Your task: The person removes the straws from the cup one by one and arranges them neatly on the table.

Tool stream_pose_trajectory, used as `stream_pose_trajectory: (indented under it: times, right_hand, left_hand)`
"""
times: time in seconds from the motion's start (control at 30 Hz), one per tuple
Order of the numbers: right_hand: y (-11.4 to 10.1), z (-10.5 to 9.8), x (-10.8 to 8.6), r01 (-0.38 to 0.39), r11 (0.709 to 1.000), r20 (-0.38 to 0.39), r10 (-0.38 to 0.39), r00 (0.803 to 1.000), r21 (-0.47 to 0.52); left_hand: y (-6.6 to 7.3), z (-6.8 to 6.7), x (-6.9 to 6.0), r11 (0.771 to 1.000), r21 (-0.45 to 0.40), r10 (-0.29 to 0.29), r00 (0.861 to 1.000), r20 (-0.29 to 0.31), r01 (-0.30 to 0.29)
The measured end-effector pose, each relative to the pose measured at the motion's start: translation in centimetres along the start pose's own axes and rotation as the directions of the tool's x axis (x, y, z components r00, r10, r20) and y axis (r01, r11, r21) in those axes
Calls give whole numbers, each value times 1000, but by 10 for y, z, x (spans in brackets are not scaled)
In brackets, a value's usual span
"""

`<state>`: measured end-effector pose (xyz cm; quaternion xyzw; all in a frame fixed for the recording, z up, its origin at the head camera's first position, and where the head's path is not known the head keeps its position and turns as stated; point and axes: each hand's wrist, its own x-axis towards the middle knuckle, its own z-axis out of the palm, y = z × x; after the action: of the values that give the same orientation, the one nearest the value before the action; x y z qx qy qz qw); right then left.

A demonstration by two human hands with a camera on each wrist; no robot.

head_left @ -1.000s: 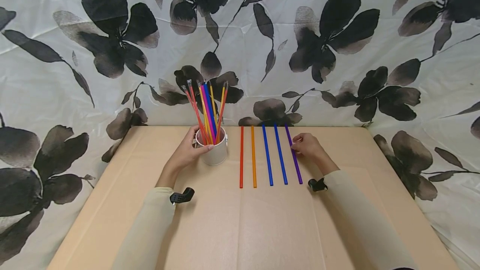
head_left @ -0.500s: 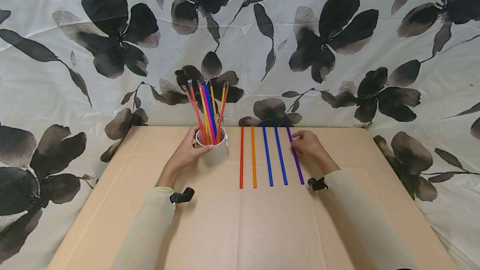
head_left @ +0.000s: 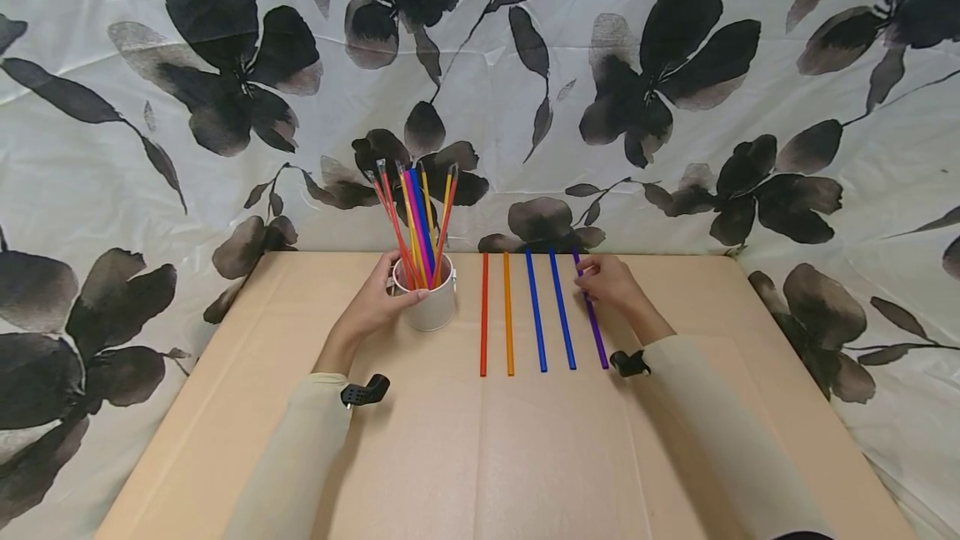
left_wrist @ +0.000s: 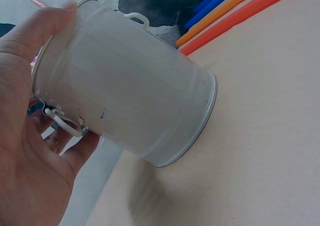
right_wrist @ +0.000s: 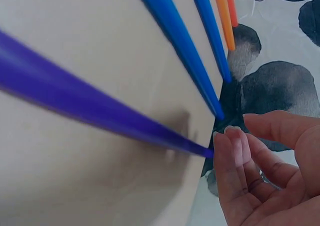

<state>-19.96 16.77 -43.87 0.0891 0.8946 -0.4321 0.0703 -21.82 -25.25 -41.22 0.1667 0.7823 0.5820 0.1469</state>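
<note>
Head view: bucket point(head_left: 432, 310) in left grip point(head_left: 372, 302)

text: none legible | labels: none legible | brands: none legible | numbers: none legible | signs: none legible

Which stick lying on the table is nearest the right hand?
The purple stick, rightmost of the five lying flat and the only purple one among them.
</note>
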Motion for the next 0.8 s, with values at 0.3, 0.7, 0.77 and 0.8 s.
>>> stream_pose_trajectory:
  times: [0.3, 0.7, 0.77, 0.8]
  right_hand:
    - [-22, 6, -3, 78, 997, -35, -79, 996, -16]
    - [-55, 18, -1, 152, 987, 3, -153, 988, 45]
    - [-61, 21, 0, 183, 983, 7, -183, 983, 28]
    - [-64, 22, 0, 200, 980, 5, -200, 980, 23]
  left_hand:
    - [0, -1, 1, 1000, 10, 0, 1000, -2, 0]
    - [-2, 1, 2, 1000, 4, 20, 1000, -7, -20]
    - [-1, 2, 3, 1000, 9, 14, 1000, -13, -14]
    - [-1, 3, 3, 1000, 11, 12, 1000, -16, -12]
